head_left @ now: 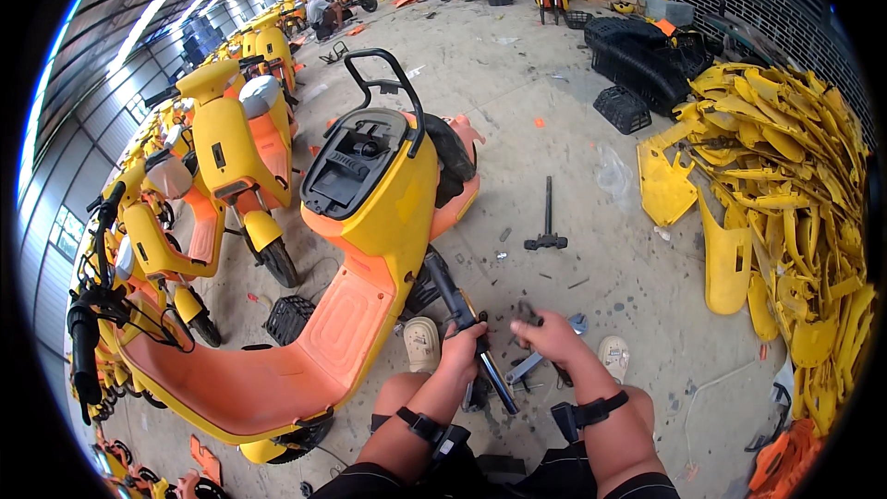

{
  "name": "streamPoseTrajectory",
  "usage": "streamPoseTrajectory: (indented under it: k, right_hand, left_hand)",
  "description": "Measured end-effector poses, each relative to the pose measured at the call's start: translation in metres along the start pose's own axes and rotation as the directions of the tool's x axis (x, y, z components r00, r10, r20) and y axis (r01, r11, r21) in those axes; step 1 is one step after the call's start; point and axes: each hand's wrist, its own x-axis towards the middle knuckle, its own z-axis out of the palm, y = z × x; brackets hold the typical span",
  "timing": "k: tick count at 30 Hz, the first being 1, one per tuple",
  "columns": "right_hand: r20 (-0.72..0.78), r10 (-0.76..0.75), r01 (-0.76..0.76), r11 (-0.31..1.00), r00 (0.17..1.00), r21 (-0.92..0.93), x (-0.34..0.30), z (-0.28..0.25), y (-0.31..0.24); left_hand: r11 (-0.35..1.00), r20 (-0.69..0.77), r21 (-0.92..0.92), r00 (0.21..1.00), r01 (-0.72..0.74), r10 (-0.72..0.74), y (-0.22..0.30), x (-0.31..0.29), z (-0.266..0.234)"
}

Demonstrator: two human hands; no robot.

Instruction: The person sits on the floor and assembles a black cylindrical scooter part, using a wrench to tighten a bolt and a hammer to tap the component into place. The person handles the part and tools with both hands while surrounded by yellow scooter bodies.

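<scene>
1. Scooter [370,249] in yellow and orange lies stripped on the concrete floor [554,129] before me, seat removed, black rear grab rail [388,65] upright.
2. My left hand [462,346] is wrapped tight round a black tube [462,314] that runs from the scooter's side down toward my knees.
3. My right hand [550,337] sits just beside it, fingers curled over a small dark tool [528,314]; I cannot tell how firmly they grip it.
4. Both wrists carry black straps, and my light shoes [423,342] rest on the floor close to the tube.
5. A black T-shaped wrench [547,222] lies on the concrete well beyond my hands.
6. Yellow body panels [785,203] are heaped at right, with black baskets [637,55] behind them.
7. More yellow scooters [231,139] stand in a row at left, and a person [321,9] crouches far off.
</scene>
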Motion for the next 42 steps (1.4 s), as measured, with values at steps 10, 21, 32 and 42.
streamPoseTrajectory:
  k: [10,21,32,42]
  right_hand:
    - [0.086,0.127,-0.136,0.985,0.988,0.105,-0.005,0.008,0.019]
    - [-0.036,0.036,-0.044,0.969,0.999,-0.245,-0.008,0.047,0.021]
    - [-0.225,-0.006,-0.056,0.962,0.974,-0.269,-0.008,0.045,0.023]
    - [-0.284,-0.062,-0.010,0.969,0.957,-0.245,-0.001,0.038,0.029]
  left_hand:
    - [0.979,0.024,-0.131,0.987,0.158,-0.156,-0.009,0.020,-0.022]
    - [0.998,0.027,-0.027,0.998,0.064,-0.063,-0.012,-0.001,0.003]
    - [0.997,0.083,0.036,0.994,0.068,-0.071,-0.027,0.006,0.003]
    - [0.998,0.118,0.030,0.991,0.052,-0.055,-0.018,0.000,0.005]
